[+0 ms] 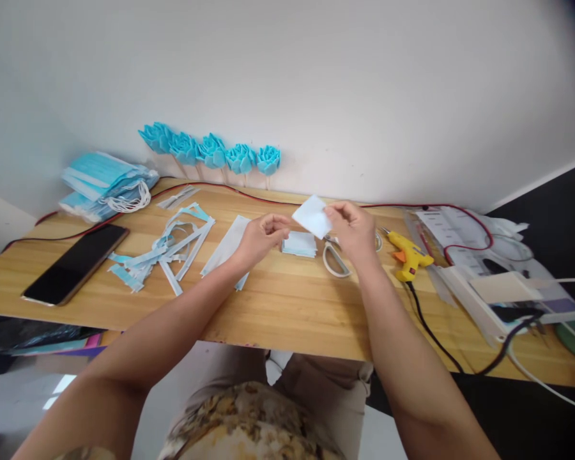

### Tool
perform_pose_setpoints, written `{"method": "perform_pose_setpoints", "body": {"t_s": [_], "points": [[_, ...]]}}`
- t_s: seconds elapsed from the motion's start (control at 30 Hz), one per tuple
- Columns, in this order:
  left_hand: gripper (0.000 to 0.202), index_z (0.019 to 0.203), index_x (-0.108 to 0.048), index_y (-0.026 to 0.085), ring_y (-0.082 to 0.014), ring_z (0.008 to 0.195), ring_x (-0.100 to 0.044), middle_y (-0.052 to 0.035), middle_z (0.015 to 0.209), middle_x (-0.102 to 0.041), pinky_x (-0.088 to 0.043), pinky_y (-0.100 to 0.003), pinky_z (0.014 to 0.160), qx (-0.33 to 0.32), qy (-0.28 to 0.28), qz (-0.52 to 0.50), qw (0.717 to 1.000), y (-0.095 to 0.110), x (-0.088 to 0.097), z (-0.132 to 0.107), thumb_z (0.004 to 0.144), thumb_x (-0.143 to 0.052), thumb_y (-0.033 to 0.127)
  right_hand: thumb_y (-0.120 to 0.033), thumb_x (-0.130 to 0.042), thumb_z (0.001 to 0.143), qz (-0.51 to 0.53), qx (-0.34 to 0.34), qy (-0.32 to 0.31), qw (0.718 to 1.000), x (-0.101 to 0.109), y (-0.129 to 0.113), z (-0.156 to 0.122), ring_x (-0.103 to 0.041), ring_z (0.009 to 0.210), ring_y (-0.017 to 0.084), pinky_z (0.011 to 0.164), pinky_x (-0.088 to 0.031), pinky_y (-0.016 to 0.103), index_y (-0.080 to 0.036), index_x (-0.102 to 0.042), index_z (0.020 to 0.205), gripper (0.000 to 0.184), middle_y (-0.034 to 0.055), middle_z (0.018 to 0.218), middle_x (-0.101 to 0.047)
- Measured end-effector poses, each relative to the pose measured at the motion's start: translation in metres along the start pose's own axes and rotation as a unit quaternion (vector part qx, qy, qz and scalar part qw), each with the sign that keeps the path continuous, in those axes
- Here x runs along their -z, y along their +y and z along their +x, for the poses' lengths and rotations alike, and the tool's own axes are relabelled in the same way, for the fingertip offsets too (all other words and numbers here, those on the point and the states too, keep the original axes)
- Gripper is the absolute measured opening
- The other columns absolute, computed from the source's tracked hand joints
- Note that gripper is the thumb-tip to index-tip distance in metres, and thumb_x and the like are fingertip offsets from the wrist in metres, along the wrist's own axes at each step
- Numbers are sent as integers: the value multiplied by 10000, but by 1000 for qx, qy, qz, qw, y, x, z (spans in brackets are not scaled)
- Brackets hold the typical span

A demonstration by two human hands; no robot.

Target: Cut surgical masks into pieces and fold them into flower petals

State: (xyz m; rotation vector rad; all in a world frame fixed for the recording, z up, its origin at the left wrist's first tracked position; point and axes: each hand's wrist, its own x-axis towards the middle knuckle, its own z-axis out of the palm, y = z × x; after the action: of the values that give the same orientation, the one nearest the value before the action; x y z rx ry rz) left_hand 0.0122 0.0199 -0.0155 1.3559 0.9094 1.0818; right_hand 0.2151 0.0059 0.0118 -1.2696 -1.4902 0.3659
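Observation:
Between the fingers of my right hand (352, 227) is a pale blue fabric square (312, 216), raised above the table with one corner pointing up. My left hand (264, 237) hovers just left of it, fingers bent and slightly apart, with nothing visible in them. Below the two hands lies a stack of similar cut squares (299, 244). A pair of scissors (336, 260) rests beside the stack, partly hidden by my right hand. Long pale strips of mask fabric (226, 246) lie under and left of my left hand.
Several blue fabric flowers (213, 152) on sticks lean against the wall. To the left are face masks (100, 179), trimmed scraps (158, 252) and a phone (76, 265). A yellow glue gun (409, 255), a white power strip (474, 303) and cables occupy the right side.

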Motion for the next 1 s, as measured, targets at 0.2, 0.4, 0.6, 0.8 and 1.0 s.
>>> {"method": "perform_pose_setpoints", "body": {"t_s": [0.2, 0.4, 0.6, 0.8, 1.0], "points": [[206, 1009, -698, 152, -192, 906, -665, -80, 998, -739, -510, -331, 826, -130, -27, 279, 951, -5, -4, -6, 856, -573, 210, -361, -602, 827, 47, -11, 53, 997, 17, 19, 13, -538, 668, 125, 643, -425, 248, -196, -611, 811, 166, -16, 724, -597], [213, 1032, -696, 162, -258, 1095, -608, -111, 1146, -695, -457, -427, 984, -233, -201, 501, 809, -6, -15, -22, 883, -562, 234, -364, -621, 797, 69, -63, -24, 995, 16, 14, 10, -511, 610, 115, 591, -419, 242, -197, -619, 806, 167, -25, 678, -586], [280, 1060, -675, 161, -308, 1154, -552, -151, 1208, -624, -456, -439, 951, -223, -262, 583, 737, 5, -17, -35, 875, -598, 357, -448, -652, 748, 95, -186, -199, 958, 11, 9, 2, -476, 510, 108, 482, -379, 228, -195, -639, 796, 258, -36, 601, -569], [426, 1148, -630, 156, -308, 1051, -593, -149, 1105, -652, -434, -443, 946, -188, -288, 620, 705, 10, -23, -44, 864, -601, 473, -368, -614, 798, -68, -120, -277, 951, -8, 14, -8, -542, 596, 137, 569, -382, 256, -194, -691, 792, 190, -6, 700, -663], [451, 1174, -628, 148, -337, 1199, -516, -192, 1243, -591, -405, -449, 981, -192, -288, 625, 700, 11, -23, -44, 869, -592, 478, -296, -577, 844, -201, -67, -248, 945, -21, 16, -12, -597, 687, 168, 646, -383, 276, -228, -726, 842, 164, 10, 783, -719]]}}
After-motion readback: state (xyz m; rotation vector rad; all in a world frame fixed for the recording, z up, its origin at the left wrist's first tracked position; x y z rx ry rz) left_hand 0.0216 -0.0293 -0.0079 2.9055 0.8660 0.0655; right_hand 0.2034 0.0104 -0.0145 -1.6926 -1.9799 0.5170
